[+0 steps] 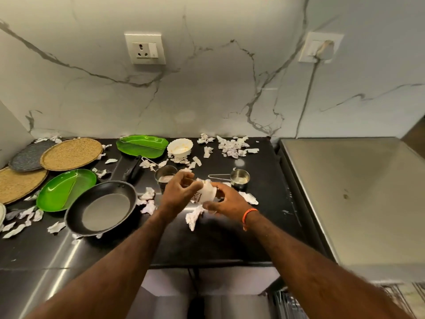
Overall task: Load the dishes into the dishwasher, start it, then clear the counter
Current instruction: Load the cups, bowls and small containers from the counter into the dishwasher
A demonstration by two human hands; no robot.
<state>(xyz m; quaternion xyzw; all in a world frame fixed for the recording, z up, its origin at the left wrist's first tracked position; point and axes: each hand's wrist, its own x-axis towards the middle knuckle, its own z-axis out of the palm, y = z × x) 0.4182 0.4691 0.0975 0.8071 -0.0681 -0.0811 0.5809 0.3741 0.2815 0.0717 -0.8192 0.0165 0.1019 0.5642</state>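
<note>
Over the middle of the black counter [207, 245], my left hand [178, 191] and my right hand [224, 200] both grip a small white cup [207, 193] with a dark print, held tilted between them. A steel measuring cup [165, 176] stands just behind my left hand. Another steel cup with a wire handle [240, 179] stands behind my right hand. A black frying pan [103, 208] lies to the left. Two green plates [64, 189] [142, 146] and a white bowl [179, 147] lie further back.
Torn paper scraps [232, 146] litter the counter, with a crumpled piece [194, 217] under my hands. Woven round mats [71, 154] and a grey mat [30, 156] lie at the far left. The dishwasher's steel top [358, 192] is on the right, its rack [287, 302] showing below.
</note>
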